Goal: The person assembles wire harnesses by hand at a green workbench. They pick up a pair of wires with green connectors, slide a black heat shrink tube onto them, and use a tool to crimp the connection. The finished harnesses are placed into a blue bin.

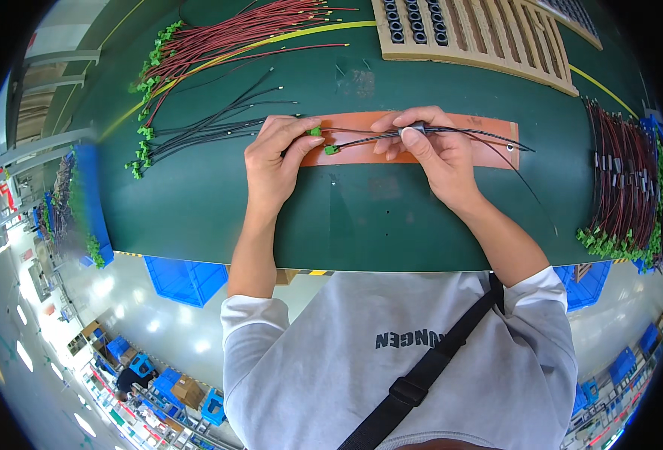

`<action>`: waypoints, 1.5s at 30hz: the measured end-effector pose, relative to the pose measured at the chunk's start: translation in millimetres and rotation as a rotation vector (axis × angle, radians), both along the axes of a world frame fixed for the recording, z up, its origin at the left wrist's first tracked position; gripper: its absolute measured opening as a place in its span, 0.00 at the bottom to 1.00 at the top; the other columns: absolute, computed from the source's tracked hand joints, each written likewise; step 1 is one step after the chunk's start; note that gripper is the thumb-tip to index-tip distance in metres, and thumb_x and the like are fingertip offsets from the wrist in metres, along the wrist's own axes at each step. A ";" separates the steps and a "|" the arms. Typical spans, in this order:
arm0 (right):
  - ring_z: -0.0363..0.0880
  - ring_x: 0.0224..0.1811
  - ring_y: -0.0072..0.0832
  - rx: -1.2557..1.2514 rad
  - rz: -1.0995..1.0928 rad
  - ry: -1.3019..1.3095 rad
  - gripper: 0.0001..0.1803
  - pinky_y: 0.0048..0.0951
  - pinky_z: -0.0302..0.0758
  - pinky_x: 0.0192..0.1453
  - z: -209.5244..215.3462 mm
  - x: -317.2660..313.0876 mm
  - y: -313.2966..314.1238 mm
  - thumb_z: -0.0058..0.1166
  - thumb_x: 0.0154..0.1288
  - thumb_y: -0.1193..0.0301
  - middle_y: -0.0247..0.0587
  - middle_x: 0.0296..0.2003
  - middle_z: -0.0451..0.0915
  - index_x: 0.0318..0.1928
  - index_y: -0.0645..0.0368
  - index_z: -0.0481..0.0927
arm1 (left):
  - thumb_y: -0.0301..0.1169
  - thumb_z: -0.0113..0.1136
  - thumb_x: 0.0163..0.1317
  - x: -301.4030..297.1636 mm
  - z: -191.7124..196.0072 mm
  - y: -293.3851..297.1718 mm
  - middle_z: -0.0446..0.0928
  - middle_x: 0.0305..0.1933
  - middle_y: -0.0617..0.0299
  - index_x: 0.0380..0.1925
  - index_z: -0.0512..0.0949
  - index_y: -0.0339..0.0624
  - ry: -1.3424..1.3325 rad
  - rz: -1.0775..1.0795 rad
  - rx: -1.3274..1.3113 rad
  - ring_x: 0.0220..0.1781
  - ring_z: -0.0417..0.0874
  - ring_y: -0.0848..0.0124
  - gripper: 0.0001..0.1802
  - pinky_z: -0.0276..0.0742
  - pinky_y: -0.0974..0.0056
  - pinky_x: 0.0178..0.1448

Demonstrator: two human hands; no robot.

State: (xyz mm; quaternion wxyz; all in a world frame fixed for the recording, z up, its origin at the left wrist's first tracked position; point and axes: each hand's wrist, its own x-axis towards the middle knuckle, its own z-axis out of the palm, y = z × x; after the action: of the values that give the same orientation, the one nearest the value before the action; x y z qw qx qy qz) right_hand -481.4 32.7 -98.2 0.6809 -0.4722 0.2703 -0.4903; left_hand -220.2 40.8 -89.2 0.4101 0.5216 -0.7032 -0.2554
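Observation:
My left hand (280, 154) is closed in a pinch on a small green connector (315, 131) with a dark red wire running from it. In my right hand (438, 150) a dark cylindrical ring (414, 127) is gripped between thumb and fingers. The red wire and a black wire (369, 140) reach the ring, and wires trail out beyond it to the right. A second green connector (332, 150) ends the black wire and hangs free between my hands. Below both hands lies an orange strip (481, 154) with a hole near its right end. My fingers hide part of the ring.
Red wires (226, 37) with green connectors lie at the far left, black wires (211, 127) nearer. A wooden rack (481, 64) holds dark rings at the back right. Bundled wire assemblies (624, 180) lie at the right edge. A blue bin (185, 279) stands below the table's front edge.

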 end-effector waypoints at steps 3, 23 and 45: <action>0.83 0.51 0.25 -0.017 -0.004 0.004 0.10 0.26 0.81 0.52 -1.0 -0.2 -0.9 0.49 0.80 0.71 0.49 0.55 0.83 0.55 0.62 0.74 | 0.18 0.69 0.58 -1.0 -0.8 -1.5 0.86 0.41 0.58 0.43 0.88 0.34 -0.053 -0.005 -0.038 0.47 0.83 0.64 0.11 0.78 0.63 0.51; 0.82 0.48 0.28 -0.081 -0.026 -0.002 0.10 0.30 0.79 0.57 -6.4 3.0 -1.0 0.49 0.81 0.72 0.49 0.52 0.81 0.56 0.63 0.73 | 0.24 0.76 0.50 -6.0 14.7 8.5 0.81 0.41 0.59 0.48 0.81 0.40 -0.148 -0.057 -0.041 0.43 0.79 0.64 0.23 0.76 0.62 0.51; 0.82 0.49 0.29 -0.049 -0.020 -0.014 0.10 0.32 0.80 0.58 -5.6 2.2 -0.1 0.49 0.80 0.73 0.49 0.51 0.82 0.55 0.63 0.73 | 0.23 0.75 0.54 2.3 19.6 14.6 0.86 0.42 0.57 0.41 0.84 0.37 0.037 -0.022 0.231 0.48 0.86 0.63 0.13 0.80 0.60 0.54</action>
State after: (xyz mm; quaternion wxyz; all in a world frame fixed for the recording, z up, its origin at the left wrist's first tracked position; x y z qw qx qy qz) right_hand -479.2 32.6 -103.8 0.6661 -0.4824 0.2581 -0.5069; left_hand -217.9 55.4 -69.5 0.3572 0.5530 -0.6671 -0.3487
